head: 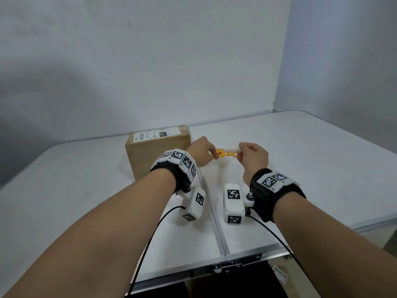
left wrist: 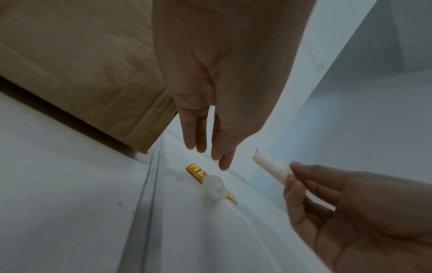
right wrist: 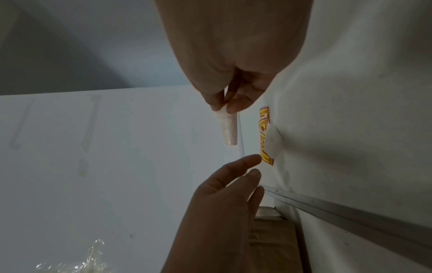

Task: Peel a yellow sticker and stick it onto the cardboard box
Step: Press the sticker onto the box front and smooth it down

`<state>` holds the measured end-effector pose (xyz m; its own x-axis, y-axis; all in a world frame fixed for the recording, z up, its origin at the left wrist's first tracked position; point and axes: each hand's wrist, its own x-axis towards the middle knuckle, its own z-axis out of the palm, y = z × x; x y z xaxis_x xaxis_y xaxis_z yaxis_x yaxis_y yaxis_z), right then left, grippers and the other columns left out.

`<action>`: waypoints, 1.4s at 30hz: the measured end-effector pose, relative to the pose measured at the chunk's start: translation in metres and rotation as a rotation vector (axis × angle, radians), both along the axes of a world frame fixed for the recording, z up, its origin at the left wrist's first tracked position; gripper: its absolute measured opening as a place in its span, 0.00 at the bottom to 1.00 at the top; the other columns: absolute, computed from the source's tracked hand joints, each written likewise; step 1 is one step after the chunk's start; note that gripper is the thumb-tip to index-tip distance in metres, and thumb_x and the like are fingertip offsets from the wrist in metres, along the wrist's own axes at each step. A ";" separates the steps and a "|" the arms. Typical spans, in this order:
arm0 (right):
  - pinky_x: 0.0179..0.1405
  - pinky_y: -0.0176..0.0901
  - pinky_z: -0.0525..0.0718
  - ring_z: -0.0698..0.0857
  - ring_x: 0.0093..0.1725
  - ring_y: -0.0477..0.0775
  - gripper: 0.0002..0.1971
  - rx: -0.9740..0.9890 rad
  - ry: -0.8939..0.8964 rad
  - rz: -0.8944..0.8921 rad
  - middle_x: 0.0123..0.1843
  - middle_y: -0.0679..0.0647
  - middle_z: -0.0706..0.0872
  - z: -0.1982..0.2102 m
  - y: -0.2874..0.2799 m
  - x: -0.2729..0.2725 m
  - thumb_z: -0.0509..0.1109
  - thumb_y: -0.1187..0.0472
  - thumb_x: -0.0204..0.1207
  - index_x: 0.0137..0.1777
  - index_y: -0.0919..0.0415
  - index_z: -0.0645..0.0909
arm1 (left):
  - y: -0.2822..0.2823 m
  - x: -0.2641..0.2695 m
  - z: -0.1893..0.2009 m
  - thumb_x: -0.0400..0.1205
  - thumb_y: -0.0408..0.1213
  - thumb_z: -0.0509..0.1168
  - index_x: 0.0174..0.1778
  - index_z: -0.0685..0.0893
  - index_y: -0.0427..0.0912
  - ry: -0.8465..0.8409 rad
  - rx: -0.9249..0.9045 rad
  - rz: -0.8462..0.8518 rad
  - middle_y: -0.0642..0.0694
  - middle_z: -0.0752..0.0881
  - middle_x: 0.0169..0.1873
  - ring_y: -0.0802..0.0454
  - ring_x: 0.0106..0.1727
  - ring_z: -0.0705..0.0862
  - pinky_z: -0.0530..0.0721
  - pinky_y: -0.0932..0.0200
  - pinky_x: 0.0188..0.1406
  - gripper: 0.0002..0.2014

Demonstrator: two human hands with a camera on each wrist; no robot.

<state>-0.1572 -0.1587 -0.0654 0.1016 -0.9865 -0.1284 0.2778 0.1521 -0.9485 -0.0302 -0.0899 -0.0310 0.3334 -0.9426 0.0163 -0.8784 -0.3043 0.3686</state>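
On the white tabletop [head: 300, 160] the cardboard box [head: 154, 153] stands at the far left, just beside my left hand [head: 200, 152]. My left grip is loose, fingers straight, holding nothing. My right hand [head: 254, 157] pinches a small white roll [head: 231, 149]. Yellow stickers [head: 223, 155] lie flat on the tabletop between my hands.

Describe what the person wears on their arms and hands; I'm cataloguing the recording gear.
Both forearms are bare, with no sleeves. Each wrist carries a black strap topped by white blocks printed with black-and-white square markers. A white box-shaped camera unit, also bearing such markers, hangs below each strap, and a thin black cable trails from each. The left hand and right hand are ungloved.
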 end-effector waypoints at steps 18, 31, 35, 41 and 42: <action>0.38 0.33 0.80 0.80 0.38 0.47 0.05 -0.215 0.152 0.467 0.37 0.51 0.83 0.016 0.061 0.047 0.70 0.66 0.75 0.39 0.57 0.83 | 0.085 0.013 0.010 0.80 0.42 0.68 0.53 0.90 0.44 0.974 -0.364 0.400 0.50 0.92 0.44 0.57 0.45 0.85 0.80 0.55 0.60 0.10; 0.38 0.31 0.77 0.81 0.43 0.45 0.16 -0.366 0.276 0.757 0.50 0.54 0.86 0.029 0.088 0.054 0.68 0.73 0.76 0.61 0.63 0.86 | 0.115 0.034 0.005 0.78 0.42 0.71 0.45 0.88 0.45 0.955 -0.496 0.483 0.49 0.89 0.40 0.54 0.42 0.85 0.83 0.52 0.58 0.06; 0.34 0.32 0.77 0.80 0.36 0.44 0.09 -0.425 0.260 0.635 0.41 0.51 0.84 0.033 0.089 0.057 0.72 0.67 0.74 0.53 0.61 0.86 | 0.125 0.043 0.004 0.80 0.36 0.67 0.43 0.86 0.43 0.927 -0.512 0.496 0.50 0.89 0.36 0.55 0.38 0.85 0.83 0.59 0.48 0.04; 0.37 0.29 0.76 0.79 0.42 0.45 0.15 -0.617 0.395 0.608 0.44 0.48 0.81 0.041 0.094 0.067 0.77 0.63 0.70 0.55 0.62 0.80 | 0.140 0.052 0.011 0.81 0.34 0.67 0.53 0.87 0.33 0.832 -0.525 0.516 0.44 0.88 0.36 0.59 0.29 0.83 0.76 0.75 0.19 0.10; 0.37 0.26 0.76 0.80 0.43 0.45 0.15 -0.654 0.424 0.614 0.45 0.49 0.81 0.042 0.096 0.069 0.77 0.62 0.70 0.55 0.63 0.80 | 0.141 0.054 0.012 0.81 0.34 0.67 0.53 0.87 0.31 0.802 -0.531 0.520 0.42 0.89 0.38 0.58 0.29 0.83 0.78 0.74 0.23 0.11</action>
<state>-0.0886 -0.0630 -0.0229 0.6906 -0.6674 0.2786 -0.0553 -0.4329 -0.8998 0.0238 0.0512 -0.0194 0.7838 -0.6207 -0.0208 -0.1341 -0.2018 0.9702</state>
